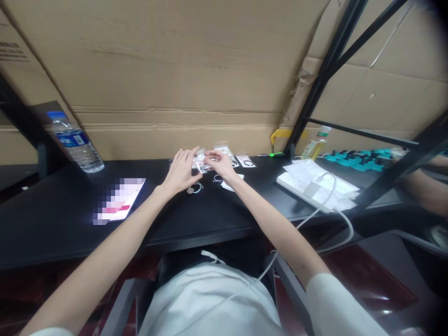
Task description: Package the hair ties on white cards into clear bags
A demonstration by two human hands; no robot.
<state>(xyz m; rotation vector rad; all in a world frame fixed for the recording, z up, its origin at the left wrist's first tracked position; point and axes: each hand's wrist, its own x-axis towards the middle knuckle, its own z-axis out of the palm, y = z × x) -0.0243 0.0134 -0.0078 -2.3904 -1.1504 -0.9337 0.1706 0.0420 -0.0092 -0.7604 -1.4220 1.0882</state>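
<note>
A small clear plastic bag (200, 161) lies on the black tabletop between my two hands, its contents too blurred to name. My left hand (180, 171) rests at the bag's left side, fingers stretched out and thumb apart. On the other side, my right hand (221, 164) has thumb and fingers pinched together at the bag's edge; the fingertips are partly hidden. Just below the left hand lies a thin looped cord with a small round piece (194, 188). Beneath the right wrist are a white slip (231, 183) and another thin loop (217, 178).
Behind the right hand lie a packet (226, 151) and a small bag with a dark ring (247, 161). A water bottle (77, 144) and lit phone (121, 200) are left. Rightward are a power strip (297, 187), white cable, oil-coloured bottle (315, 145), metal frame and a person's blurred arm.
</note>
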